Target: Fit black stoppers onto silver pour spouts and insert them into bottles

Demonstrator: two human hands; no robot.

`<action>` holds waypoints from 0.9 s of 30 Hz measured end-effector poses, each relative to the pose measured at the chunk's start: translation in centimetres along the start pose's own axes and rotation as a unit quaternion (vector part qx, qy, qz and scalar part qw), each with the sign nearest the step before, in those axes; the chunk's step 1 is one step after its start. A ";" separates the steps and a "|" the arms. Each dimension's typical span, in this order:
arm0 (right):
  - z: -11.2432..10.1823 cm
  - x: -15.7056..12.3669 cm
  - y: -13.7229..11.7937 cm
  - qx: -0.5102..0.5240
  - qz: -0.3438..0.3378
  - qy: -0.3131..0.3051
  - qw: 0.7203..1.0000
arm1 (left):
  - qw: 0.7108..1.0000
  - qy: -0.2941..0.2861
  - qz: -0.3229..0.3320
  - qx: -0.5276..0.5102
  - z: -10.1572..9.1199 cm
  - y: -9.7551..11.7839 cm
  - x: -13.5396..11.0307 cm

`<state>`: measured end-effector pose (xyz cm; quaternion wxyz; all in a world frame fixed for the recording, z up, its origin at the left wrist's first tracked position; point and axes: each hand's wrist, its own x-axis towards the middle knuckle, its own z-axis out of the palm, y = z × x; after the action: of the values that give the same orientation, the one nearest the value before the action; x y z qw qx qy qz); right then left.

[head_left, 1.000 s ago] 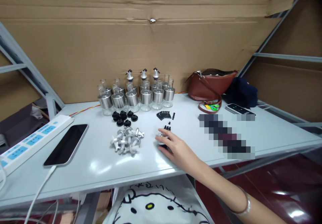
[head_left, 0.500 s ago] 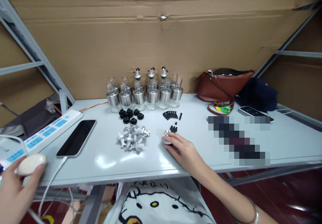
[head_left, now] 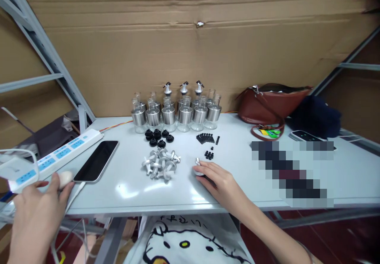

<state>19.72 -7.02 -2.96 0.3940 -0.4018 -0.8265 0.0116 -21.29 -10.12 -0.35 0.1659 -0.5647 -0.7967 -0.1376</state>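
At the left front of the table, my left hand (head_left: 41,204) has its fingers around a smooth white rounded object (head_left: 65,179), next to a black-screened phone (head_left: 96,162). My right hand (head_left: 222,181) rests near the table's front edge, fingers closed on a small silver pourer spout (head_left: 197,162); its lower part is hidden. Left of that hand lies a pile of silver-white spout pieces (head_left: 162,165), with black ribbed stoppers (head_left: 157,134) behind it. Small black caps (head_left: 209,154) and a row of black levers (head_left: 206,138) lie beyond my right hand.
Glass bottles with steel bands (head_left: 185,116) stand in rows at the back, several topped with pourers (head_left: 184,87). A white power strip (head_left: 63,155) runs along the left. A brown handbag (head_left: 267,105), a dark cap (head_left: 317,115) and another device (head_left: 305,136) sit right.
My left hand has moved right with the white object, bringing it down beside the phone. My right hand stays on the spout. The view has shifted slightly left.
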 end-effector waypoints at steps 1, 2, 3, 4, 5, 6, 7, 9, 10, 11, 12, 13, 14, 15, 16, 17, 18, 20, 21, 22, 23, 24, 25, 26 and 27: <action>-0.1 0.1 -0.1 0.005 0.000 0.010 1.000 | 1.000 0.018 0.003 0.020 -0.1 0.3 -0.1; -0.2 0.1 -0.2 0.010 0.001 0.022 1.000 | 0.998 0.039 0.009 0.052 -0.3 0.8 -0.3; -0.4 0.2 -0.3 0.017 0.003 0.034 0.999 | 0.996 0.065 0.024 0.061 -0.7 1.6 -0.5; -0.6 0.4 -0.4 0.024 0.006 0.042 0.999 | 0.995 0.085 0.049 0.035 -1.2 2.6 -0.6; -0.8 0.7 -0.5 0.033 0.008 0.046 0.998 | 0.992 0.100 0.082 -0.007 -1.9 3.9 -0.7; -1.1 1.0 -0.7 0.043 0.009 0.046 0.998 | 0.987 0.083 0.125 -0.056 -2.6 5.3 -0.7; -1.5 1.5 -0.9 0.054 0.009 0.043 0.998 | 0.979 0.059 0.168 -0.104 -3.2 6.9 -0.7; -2.3 2.7 -1.3 0.079 0.014 0.035 0.996 | 0.952 -0.015 0.234 -0.195 -4.3 10.1 -0.5; -2.6 3.5 -1.4 0.093 0.022 0.029 0.995 | 0.934 -0.049 0.254 -0.248 -4.7 11.6 -0.2; -3.0 4.4 -1.6 0.106 0.034 0.022 0.994 | 0.912 -0.097 0.263 -0.300 -5.0 13.2 0.1; -3.2 5.2 -1.7 0.120 0.042 0.013 0.992 | 0.885 -0.141 0.272 -0.351 -5.1 14.7 0.4; -3.4 6.1 -1.8 0.137 0.051 0.008 0.989 | 0.855 -0.185 0.282 -0.395 -5.1 16.2 0.8; -3.4 7.0 -1.7 0.157 0.055 0.013 0.986 | 0.825 -0.218 0.290 -0.433 -5.0 17.6 1.3; -3.3 7.8 -1.6 0.175 0.051 0.025 0.983 | 0.798 -0.227 0.295 -0.473 -4.8 18.9 1.7; -3.1 8.5 -1.4 0.184 0.046 0.044 0.981 | 0.776 -0.230 0.300 -0.504 -4.5 20.1 2.2; -2.8 9.2 -1.1 0.182 0.038 0.063 0.981 | 0.767 -0.202 0.301 -0.529 -4.1 21.2 2.6; -2.5 9.8 -0.6 0.172 0.027 0.081 0.981 | 0.769 -0.163 0.305 -0.538 -3.8 22.1 2.9; -1.8 10.6 0.4 0.157 0.008 0.111 0.981 | 0.781 -0.070 0.324 -0.530 -2.9 23.3 3.5; -1.4 10.9 0.9 0.155 0.002 0.119 0.981 | 0.787 -0.027 0.339 -0.515 -2.5 23.6 3.6; -1.0 11.1 1.4 0.157 -0.003 0.123 0.980 | 0.791 0.015 0.359 -0.496 -2.0 23.8 3.7; -0.7 11.1 1.9 0.159 -0.009 0.127 0.979 | 0.792 0.051 0.378 -0.476 -1.7 23.8 3.7; -0.4 11.1 2.3 0.161 -0.017 0.128 0.979 | 0.794 0.081 0.396 -0.454 -1.3 23.8 3.7; -0.1 10.9 2.6 0.161 -0.027 0.126 0.978 | 0.797 0.107 0.412 -0.429 -1.0 23.8 3.7; 0.1 10.7 2.8 0.160 -0.042 0.121 0.979 | 0.802 0.131 0.423 -0.402 -0.8 23.7 3.6; 0.3 10.5 2.8 0.158 -0.059 0.113 0.979 | 0.808 0.154 0.429 -0.373 -0.6 23.6 3.5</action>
<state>17.54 2.06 2.61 0.5433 -0.2841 -0.7866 0.0734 0.03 0.32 2.45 0.1050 -0.8387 -0.3246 -0.4245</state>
